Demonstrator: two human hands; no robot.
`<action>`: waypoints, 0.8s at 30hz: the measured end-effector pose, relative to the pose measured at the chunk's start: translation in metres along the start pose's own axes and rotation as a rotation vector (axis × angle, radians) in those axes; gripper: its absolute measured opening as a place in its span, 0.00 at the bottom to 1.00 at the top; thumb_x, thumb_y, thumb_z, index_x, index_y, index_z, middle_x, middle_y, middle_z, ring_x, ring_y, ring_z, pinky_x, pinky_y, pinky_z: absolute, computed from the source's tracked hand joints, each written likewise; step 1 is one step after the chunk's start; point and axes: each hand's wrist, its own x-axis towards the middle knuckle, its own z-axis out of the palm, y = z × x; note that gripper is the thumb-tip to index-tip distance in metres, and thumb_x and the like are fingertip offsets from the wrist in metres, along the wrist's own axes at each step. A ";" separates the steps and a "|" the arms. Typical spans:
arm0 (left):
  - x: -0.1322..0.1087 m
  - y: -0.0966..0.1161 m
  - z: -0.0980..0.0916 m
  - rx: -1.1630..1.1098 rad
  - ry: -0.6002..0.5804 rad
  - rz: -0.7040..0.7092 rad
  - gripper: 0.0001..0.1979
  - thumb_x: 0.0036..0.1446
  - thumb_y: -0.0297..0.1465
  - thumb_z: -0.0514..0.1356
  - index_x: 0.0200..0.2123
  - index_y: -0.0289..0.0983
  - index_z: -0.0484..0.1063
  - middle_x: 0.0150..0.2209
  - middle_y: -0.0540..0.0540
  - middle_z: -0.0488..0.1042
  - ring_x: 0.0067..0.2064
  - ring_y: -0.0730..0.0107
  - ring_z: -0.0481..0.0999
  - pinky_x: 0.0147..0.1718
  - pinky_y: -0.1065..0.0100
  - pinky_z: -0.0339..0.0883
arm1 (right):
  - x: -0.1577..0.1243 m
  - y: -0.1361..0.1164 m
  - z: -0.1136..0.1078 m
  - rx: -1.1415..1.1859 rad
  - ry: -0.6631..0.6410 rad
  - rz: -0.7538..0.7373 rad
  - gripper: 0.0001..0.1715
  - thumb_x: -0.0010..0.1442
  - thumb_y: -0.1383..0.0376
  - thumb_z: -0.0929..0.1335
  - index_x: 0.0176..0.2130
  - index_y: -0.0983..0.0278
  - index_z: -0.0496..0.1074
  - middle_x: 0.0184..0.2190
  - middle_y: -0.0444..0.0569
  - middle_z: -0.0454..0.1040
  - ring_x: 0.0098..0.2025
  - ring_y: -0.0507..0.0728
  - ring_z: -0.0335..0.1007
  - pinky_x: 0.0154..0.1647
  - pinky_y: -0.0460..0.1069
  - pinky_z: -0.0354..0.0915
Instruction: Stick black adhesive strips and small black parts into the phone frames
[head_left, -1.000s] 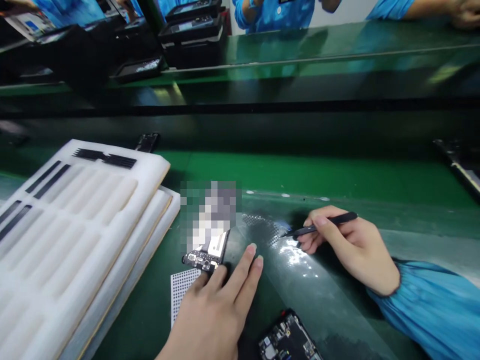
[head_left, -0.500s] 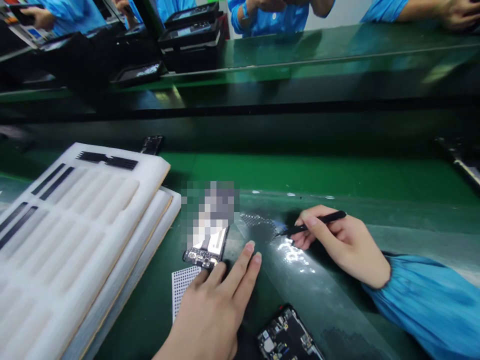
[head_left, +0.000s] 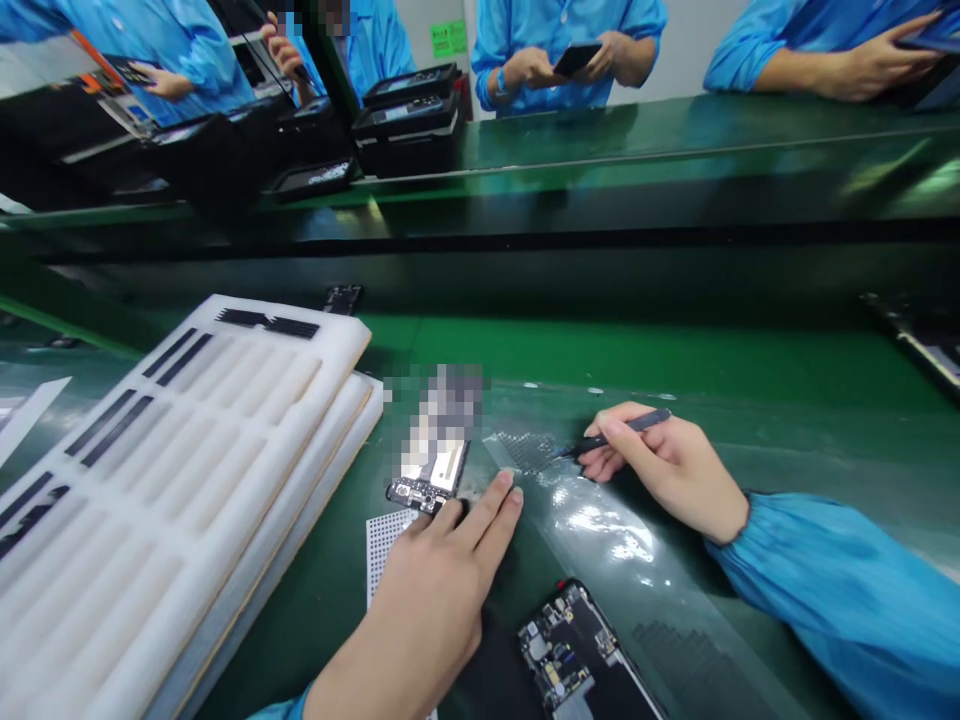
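My right hand [head_left: 664,460] grips dark tweezers [head_left: 626,430] between thumb and fingers. Their tip points left and meets a clear film strip [head_left: 592,540], beside a patch of small dark pieces [head_left: 525,448] on it. Whether the tip holds a piece is too small to tell. My left hand [head_left: 442,570] lies palm down with its fingers stretched, the fingertips at the film's left edge. Just beyond its knuckles lies an opened phone [head_left: 427,492], partly blurred out. A white card with dark dots [head_left: 384,535] is partly covered by that hand.
Stacked white foam trays [head_left: 247,470] with black strips in slots fill the left side. Another opened phone [head_left: 585,660] lies at the front. A raised green shelf [head_left: 645,140] runs across the back, bearing black trays [head_left: 409,120]; co-workers in blue sleeves handle devices behind it.
The view has tilted up, showing more of the co-workers. My right hand and the tweezers have shifted slightly left relative to the film. My left hand stays almost in place.
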 end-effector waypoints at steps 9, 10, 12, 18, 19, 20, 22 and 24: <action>-0.003 0.012 -0.021 -1.201 0.172 -0.518 0.17 0.66 0.44 0.57 0.51 0.41 0.69 0.45 0.44 0.78 0.36 0.66 0.75 0.34 0.66 0.71 | 0.004 0.008 -0.004 0.104 0.030 0.016 0.30 0.56 0.41 0.72 0.35 0.67 0.73 0.23 0.54 0.81 0.23 0.57 0.80 0.24 0.48 0.77; -0.002 0.013 -0.023 -1.306 0.153 -0.537 0.18 0.64 0.45 0.59 0.51 0.40 0.69 0.43 0.44 0.78 0.33 0.68 0.72 0.29 0.68 0.69 | 0.005 0.009 -0.004 0.112 0.035 0.015 0.31 0.56 0.41 0.72 0.35 0.67 0.73 0.23 0.54 0.81 0.22 0.56 0.80 0.24 0.47 0.76; -0.001 0.013 -0.023 -1.463 0.145 -0.556 0.19 0.63 0.44 0.60 0.51 0.38 0.68 0.41 0.44 0.77 0.31 0.70 0.69 0.23 0.71 0.66 | 0.005 0.010 -0.004 0.124 0.042 0.016 0.32 0.55 0.40 0.72 0.35 0.67 0.72 0.22 0.54 0.81 0.22 0.56 0.79 0.23 0.47 0.76; -0.007 0.009 -0.019 -1.212 0.102 -0.523 0.17 0.66 0.45 0.57 0.49 0.40 0.71 0.31 0.50 0.73 0.29 0.70 0.69 0.27 0.70 0.64 | 0.005 0.008 -0.002 0.133 0.065 0.036 0.32 0.53 0.40 0.73 0.34 0.67 0.72 0.21 0.54 0.80 0.21 0.56 0.79 0.22 0.46 0.75; -0.007 0.010 -0.018 -1.097 0.130 -0.493 0.16 0.66 0.44 0.56 0.48 0.41 0.72 0.33 0.49 0.75 0.32 0.68 0.72 0.31 0.69 0.66 | 0.004 0.007 -0.002 0.135 0.072 0.040 0.32 0.53 0.41 0.73 0.34 0.67 0.72 0.21 0.53 0.80 0.21 0.56 0.79 0.22 0.46 0.75; -0.008 0.011 -0.019 -1.000 0.171 -0.460 0.14 0.66 0.43 0.56 0.47 0.42 0.74 0.36 0.48 0.77 0.36 0.66 0.74 0.35 0.68 0.67 | 0.004 0.007 -0.002 0.138 0.081 0.044 0.31 0.54 0.41 0.73 0.34 0.67 0.72 0.21 0.53 0.80 0.21 0.56 0.79 0.22 0.46 0.75; -0.007 0.014 -0.019 -0.905 0.236 -0.424 0.12 0.65 0.42 0.57 0.45 0.44 0.76 0.39 0.47 0.79 0.39 0.65 0.76 0.40 0.68 0.68 | 0.004 0.008 -0.002 0.145 0.103 0.047 0.31 0.55 0.41 0.73 0.34 0.67 0.72 0.21 0.53 0.80 0.21 0.55 0.79 0.21 0.45 0.75; -0.006 0.017 -0.020 -0.930 0.243 -0.457 0.13 0.65 0.43 0.58 0.45 0.45 0.76 0.33 0.50 0.78 0.33 0.68 0.76 0.34 0.70 0.67 | 0.005 0.008 -0.001 0.154 0.123 0.048 0.31 0.55 0.41 0.73 0.35 0.67 0.73 0.21 0.52 0.80 0.21 0.55 0.79 0.21 0.45 0.75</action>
